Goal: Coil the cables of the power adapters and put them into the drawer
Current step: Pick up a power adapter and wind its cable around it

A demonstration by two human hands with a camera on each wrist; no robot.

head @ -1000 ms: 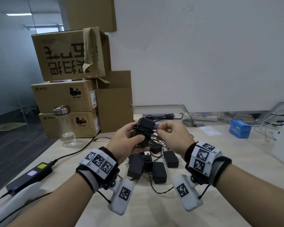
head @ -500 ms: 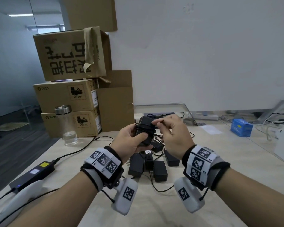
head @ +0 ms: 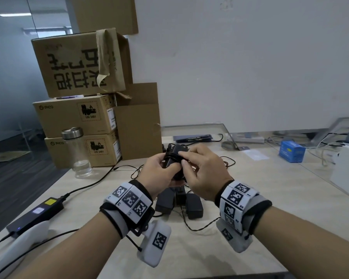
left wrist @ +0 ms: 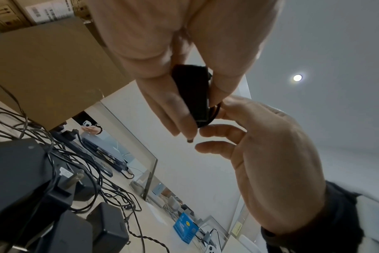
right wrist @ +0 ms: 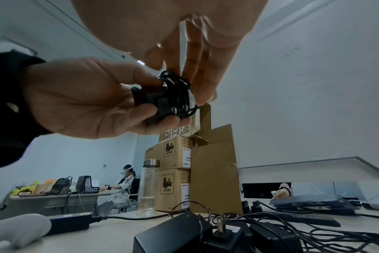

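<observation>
Above the table my left hand (head: 165, 168) grips a black power adapter (head: 174, 156) with its thin black cable (right wrist: 177, 85) wound in several loops round the body. My right hand (head: 186, 159) lies over the adapter's top, and its thumb and fingers pinch the cable (left wrist: 214, 111) against the adapter (left wrist: 193, 92). The left wrist view shows my left hand (left wrist: 184, 119) holding the block from both sides. Beneath my hands several more black adapters (head: 179, 202) lie in a heap with tangled cables (left wrist: 86, 162). No drawer is in view.
Stacked cardboard boxes (head: 79, 117) and a glass bottle (head: 77, 152) stand at the back left. A black power brick (head: 34, 214) with its lead lies at the left edge. A blue box (head: 291, 151) and a white box (head: 347, 172) sit at the right, a glass partition (head: 199, 129) behind.
My right hand has come in from the right and moved over the top of the adapter, carrying the cable round it. My left hand has kept its hold.
</observation>
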